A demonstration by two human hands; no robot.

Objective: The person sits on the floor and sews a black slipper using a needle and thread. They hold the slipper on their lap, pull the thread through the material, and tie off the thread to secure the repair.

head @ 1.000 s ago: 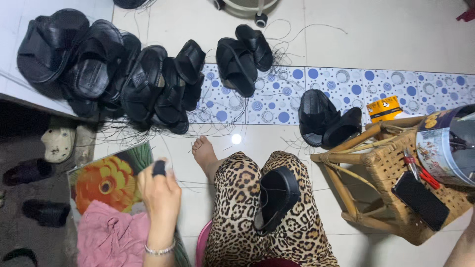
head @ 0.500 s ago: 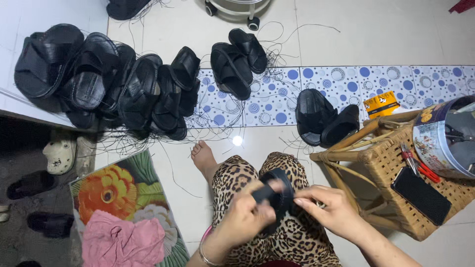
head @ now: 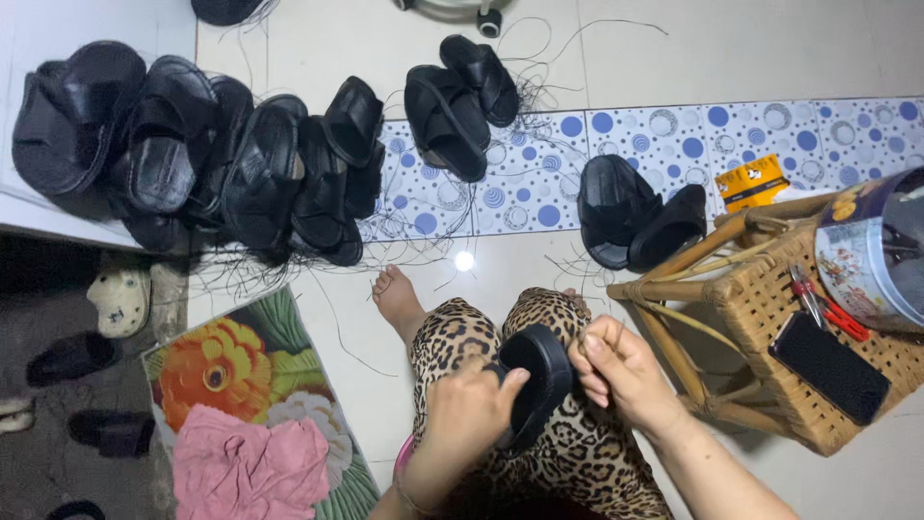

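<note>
My right hand has closed in; with my left hand it grips the glossy black leather slide sandal left of the wicker stool.

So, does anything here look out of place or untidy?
Yes. Loose dark threads lie scattered over the tiled floor around the heap of black sandals. A pink cloth lies crumpled on the flowered mat. The black sandal held by the left hand and right hand looks intact.
</note>
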